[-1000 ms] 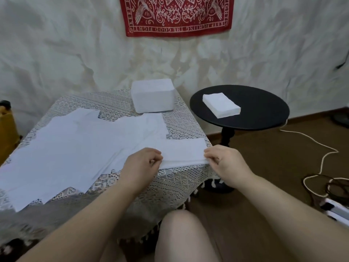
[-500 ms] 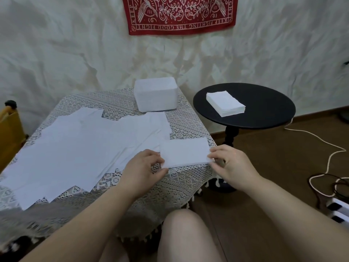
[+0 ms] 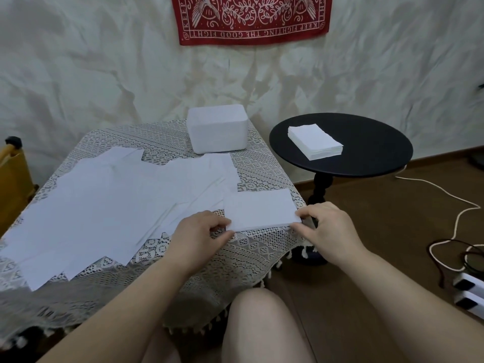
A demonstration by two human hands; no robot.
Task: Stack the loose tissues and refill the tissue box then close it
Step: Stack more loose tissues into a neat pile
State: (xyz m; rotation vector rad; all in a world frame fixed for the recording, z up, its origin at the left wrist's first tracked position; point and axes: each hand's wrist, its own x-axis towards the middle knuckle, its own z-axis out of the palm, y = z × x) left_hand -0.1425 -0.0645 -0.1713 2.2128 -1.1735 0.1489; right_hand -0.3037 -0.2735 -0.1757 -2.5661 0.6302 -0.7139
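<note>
Head view only. Red banner (image 3: 251,19) on the wall, hung upside down, reads "KEEP FIGHTING THE GOOD FIGHT". Folded tissue (image 3: 259,209) at the near right corner of the lace-covered table (image 3: 262,169), long axis running left to right. Pinched at its near left corner by left hand (image 3: 199,231) and near right corner by right hand (image 3: 327,226), fingers curled, forearms reaching in. Loose tissues (image 3: 104,205) spread left, white tissue box (image 3: 217,132) at the back, neat stack (image 3: 315,141) on black side table (image 3: 366,153).
</note>
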